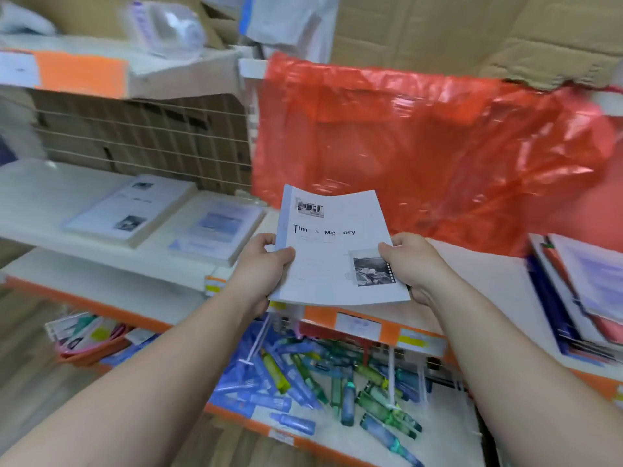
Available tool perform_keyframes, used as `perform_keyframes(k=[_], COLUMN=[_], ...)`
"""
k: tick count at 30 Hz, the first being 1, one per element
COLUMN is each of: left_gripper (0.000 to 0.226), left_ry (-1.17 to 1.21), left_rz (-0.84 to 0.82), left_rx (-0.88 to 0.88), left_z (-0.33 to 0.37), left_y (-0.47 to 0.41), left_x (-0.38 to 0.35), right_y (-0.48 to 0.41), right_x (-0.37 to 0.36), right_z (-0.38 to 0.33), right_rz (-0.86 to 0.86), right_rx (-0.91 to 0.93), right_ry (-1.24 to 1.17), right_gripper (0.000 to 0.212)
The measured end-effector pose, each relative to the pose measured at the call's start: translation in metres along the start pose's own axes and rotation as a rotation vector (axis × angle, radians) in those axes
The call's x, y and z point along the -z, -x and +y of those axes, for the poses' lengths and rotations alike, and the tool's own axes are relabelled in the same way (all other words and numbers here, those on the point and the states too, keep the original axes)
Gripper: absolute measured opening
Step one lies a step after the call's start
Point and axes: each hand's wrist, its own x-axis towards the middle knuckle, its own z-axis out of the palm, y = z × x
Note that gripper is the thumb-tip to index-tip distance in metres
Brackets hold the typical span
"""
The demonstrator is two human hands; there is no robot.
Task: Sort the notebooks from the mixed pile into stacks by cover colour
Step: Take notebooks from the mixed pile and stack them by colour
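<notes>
I hold a pale grey-white notebook with black title lettering and small photos in the air in front of the shelf. My left hand grips its lower left edge, thumb on the cover. Along the right edge, my right hand pinches the cover beside the lower photo. On the white shelf to the left lies a stack of matching grey-white notebooks, and beside it a stack with pale blue covers. A mixed pile of notebooks with blue, red and lilac covers sits at the right.
A red plastic bag hangs behind the held notebook. The lower shelf holds several blue and green pens in a heap. An orange-pink tray of small items stands lower left. Cardboard boxes fill the back.
</notes>
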Motion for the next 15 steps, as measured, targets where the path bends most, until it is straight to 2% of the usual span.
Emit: perform_keyframes(k=[6,8,15], left_gripper=[0.021,0.017,0.022], left_ry=[0.019,0.024,0.019], left_rz=[0.168,0.226,0.406], left_rx=[-0.002,0.011,0.041], left_z=[0.000,-0.001,-0.003], left_y=[-0.001,-0.001,-0.007], left_x=[0.135,0.173,0.261], right_y=[0.002,0.001,-0.017], right_x=[-0.134,-0.174,-0.272], right_z=[-0.045,-0.057,-0.085], right_rz=[-0.117,-0.145,-0.289], right_rx=[0.064,0.084,0.098], right_ry=[-0.005,0.013,0.084], right_gripper=[0.022,0.019,0.028])
